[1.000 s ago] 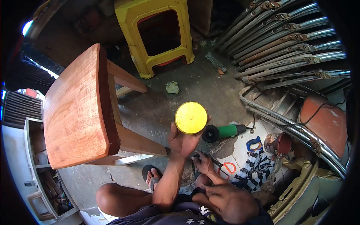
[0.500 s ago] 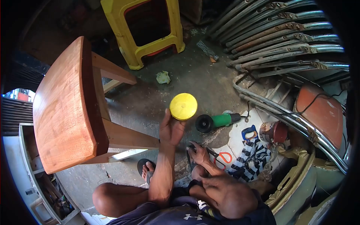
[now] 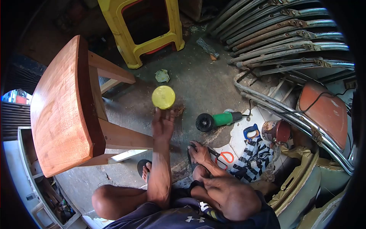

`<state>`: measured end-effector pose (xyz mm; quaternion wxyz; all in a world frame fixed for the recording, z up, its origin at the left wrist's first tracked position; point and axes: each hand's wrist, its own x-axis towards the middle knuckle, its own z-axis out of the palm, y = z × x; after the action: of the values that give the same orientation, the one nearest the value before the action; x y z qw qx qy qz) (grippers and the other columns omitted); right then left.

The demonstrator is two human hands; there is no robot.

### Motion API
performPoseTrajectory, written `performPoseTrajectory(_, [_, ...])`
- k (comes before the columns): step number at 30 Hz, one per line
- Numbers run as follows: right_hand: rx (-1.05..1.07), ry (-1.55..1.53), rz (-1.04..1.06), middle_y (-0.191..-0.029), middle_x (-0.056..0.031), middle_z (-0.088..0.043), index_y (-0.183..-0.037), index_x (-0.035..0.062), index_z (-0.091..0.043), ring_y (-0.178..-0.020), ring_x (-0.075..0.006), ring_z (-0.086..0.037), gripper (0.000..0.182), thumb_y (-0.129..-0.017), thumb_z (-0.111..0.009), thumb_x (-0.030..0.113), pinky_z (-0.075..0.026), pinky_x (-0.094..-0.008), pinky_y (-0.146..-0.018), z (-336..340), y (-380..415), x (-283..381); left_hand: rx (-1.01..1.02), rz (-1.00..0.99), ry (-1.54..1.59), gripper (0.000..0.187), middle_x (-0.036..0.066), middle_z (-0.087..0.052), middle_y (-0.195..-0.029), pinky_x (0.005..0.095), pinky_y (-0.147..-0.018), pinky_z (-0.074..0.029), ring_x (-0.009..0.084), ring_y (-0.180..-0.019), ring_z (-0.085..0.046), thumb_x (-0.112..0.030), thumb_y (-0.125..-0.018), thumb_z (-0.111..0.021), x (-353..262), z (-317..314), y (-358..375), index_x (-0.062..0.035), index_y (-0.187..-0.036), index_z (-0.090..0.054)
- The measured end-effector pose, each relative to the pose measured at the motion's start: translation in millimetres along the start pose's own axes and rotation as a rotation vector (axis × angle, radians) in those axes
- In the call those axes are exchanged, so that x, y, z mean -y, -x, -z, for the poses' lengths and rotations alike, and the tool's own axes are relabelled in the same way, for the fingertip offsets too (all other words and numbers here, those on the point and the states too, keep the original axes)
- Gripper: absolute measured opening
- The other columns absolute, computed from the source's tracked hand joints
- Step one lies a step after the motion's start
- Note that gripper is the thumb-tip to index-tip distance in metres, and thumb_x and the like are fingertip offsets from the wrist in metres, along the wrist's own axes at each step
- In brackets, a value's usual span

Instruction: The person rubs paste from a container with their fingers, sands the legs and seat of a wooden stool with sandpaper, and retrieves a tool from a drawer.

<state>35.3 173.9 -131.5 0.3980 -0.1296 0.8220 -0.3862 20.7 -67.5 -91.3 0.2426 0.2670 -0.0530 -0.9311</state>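
Ahead of me, a round yellow lid-like disc (image 3: 163, 97) sits at the fingertips of my left hand (image 3: 163, 128), slightly blurred. The fingers reach under its near rim, so their tips are partly hidden. My right hand (image 3: 200, 154) is low beside my right knee, its fingers curled in over my dark sandal; I cannot tell what is in them. Just right of this hand lie orange-handled scissors (image 3: 227, 157). A green angle grinder (image 3: 223, 119) with a black pad rests on the floor beyond.
To the left, a wooden stool (image 3: 63, 110) lies on its side. A yellow plastic stool (image 3: 141, 45) stands ahead. Stacked metal chair frames (image 3: 282, 38) fill the right. Nearby are a blue-handled tool (image 3: 251, 132), a striped cloth (image 3: 254, 158) and a stained can (image 3: 277, 131).
My left hand and the yellow disc have moved left and farther forward; the disc looks smaller and duller. The right hand stays by the sandal. The whole view has shifted slightly.
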Motion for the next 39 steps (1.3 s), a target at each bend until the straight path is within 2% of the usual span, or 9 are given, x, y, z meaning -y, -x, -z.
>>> performPoseTrajectory(3, [0.02, -0.012, -0.02, -0.06, -0.0101, -0.068, -0.135, 0.0074, -0.06, -0.049, -0.0206, -0.068, 0.045, -0.101, -0.061, 0.037, -0.055, -0.0351, -0.053, 0.8, -0.9, 1.1, -0.059, -0.073, 0.03, 0.031, 0.008, -0.071, -0.123, 0.0423, -0.1, -0.053, 0.0248, -0.118, -0.064, -0.018, -0.097, -0.071, -6.4, 11.7, -5.5, -0.0103, -0.126, -0.064])
performPoseTrajectory(9, [-0.003, 0.012, 0.015, -0.06, -0.01, -0.068, -0.132, 0.0054, -0.061, -0.048, -0.0202, -0.067, 0.043, -0.1, -0.061, 0.035, -0.056, -0.0345, -0.053, 3.4, -0.3, 7.4, -0.175, 0.049, -0.045, 0.027, 0.004, -0.069, -0.119, 0.0431, -0.096, -0.054, 0.0236, -0.113, -0.065, -0.016, -0.096, -0.072, 14.8, 16.7, 2.0, -0.0148, -0.121, -0.064])
performPoseTrajectory(19, [0.063, -0.102, 0.052, -0.063, -0.0072, -0.067, -0.137, 0.0052, -0.058, -0.048, -0.0154, -0.064, 0.043, -0.101, -0.063, 0.028, -0.052, -0.0312, -0.049, 11.7, 3.6, 0.5, -0.283, 0.082, -0.297, 0.024, 0.001, -0.068, -0.105, 0.036, -0.076, -0.057, 0.0191, -0.089, -0.068, -0.019, -0.098, -0.07, 31.9, 29.5, 8.7, -0.0136, -0.119, -0.061])
performPoseTrajectory(22, [0.216, -0.568, 0.04, -0.09, -0.0051, -0.07, -0.146, 0.0082, -0.053, -0.063, -0.0128, -0.067, 0.048, -0.101, -0.064, 0.021, -0.051, -0.0256, -0.053, 18.5, 3.7, -18.8, -0.314, 0.064, -0.383, 0.022, 0.0, -0.067, -0.102, 0.0348, -0.073, -0.056, 0.0176, -0.086, -0.067, -0.021, -0.099, -0.068, 32.6, 41.0, 9.9, -0.014, -0.119, -0.061])
performPoseTrajectory(28, [0.181, -1.127, -0.018, -0.091, -0.0072, -0.069, -0.146, 0.0045, -0.051, -0.073, -0.0132, -0.067, 0.049, -0.104, -0.056, 0.029, -0.055, -0.0264, -0.067, 67.6, 23.1, 8.6, -0.397, 0.015, -0.522, 0.021, 0.0, -0.066, -0.1, 0.0337, -0.071, -0.054, 0.0156, -0.084, -0.066, -0.024, -0.101, -0.064, 34.1, 41.0, 16.8, -0.0139, -0.12, -0.062])
performPoseTrajectory(33, [0.185, -1.217, 0.113, -0.096, -0.0086, -0.069, -0.149, 0.0021, -0.045, -0.078, -0.014, -0.066, 0.055, -0.104, -0.054, 0.034, -0.055, -0.029, -0.073, 80.4, 27.7, 12.4, -0.457, -0.055, -0.55, 0.022, 0.002, -0.067, -0.1, 0.0331, -0.071, -0.052, 0.0157, -0.082, -0.064, -0.027, -0.102, -0.061, 38.7, 31.8, 21.0, -0.012, -0.118, -0.063])
performPoseTrajectory(35, [0.141, -1.133, 0.151, -0.099, -0.0088, -0.069, -0.147, 0.0005, -0.046, -0.078, -0.0139, -0.066, 0.054, -0.103, -0.058, 0.028, -0.054, -0.0273, -0.073, 84.7, 30.7, 22.2, -0.537, -0.175, -0.679, 0.024, 0.004, -0.068, -0.102, 0.0347, -0.076, -0.051, 0.0168, -0.087, -0.064, -0.025, -0.101, -0.061, 39.2, 27.5, 24.4, -0.0087, -0.118, -0.063])
performPoseTrajectory(38, [-0.123, -0.732, 0.149, -0.084, -0.0062, -0.067, -0.106, -0.0047, -0.071, -0.071, -0.0127, -0.064, 0.02, -0.095, -0.072, 0.013, -0.053, -0.0263, -0.066, 88.6, 24.7, 29.8, -0.518, -0.412, -0.891, 0.028, 0.008, -0.068, -0.105, 0.0374, -0.081, -0.051, 0.0218, -0.093, -0.064, -0.024, -0.1, -0.062, 51.4, 49.5, 25.8, -0.0036, -0.119, -0.062])
performPoseTrajectory(39, [-0.136, -0.713, 0.12, -0.084, -0.0063, -0.068, -0.104, -0.0043, -0.072, -0.071, -0.0128, -0.064, 0.019, -0.095, -0.072, 0.012, -0.054, -0.0268, -0.066, 97.7, 27.2, 49.5, -0.503, -0.506, -0.922, 0.03, 0.01, -0.068, -0.106, 0.0377, -0.083, -0.051, 0.0245, -0.095, -0.065, -0.023, -0.099, -0.063, 56.5, 52.1, 25.3, -0.0012, -0.12, -0.061])
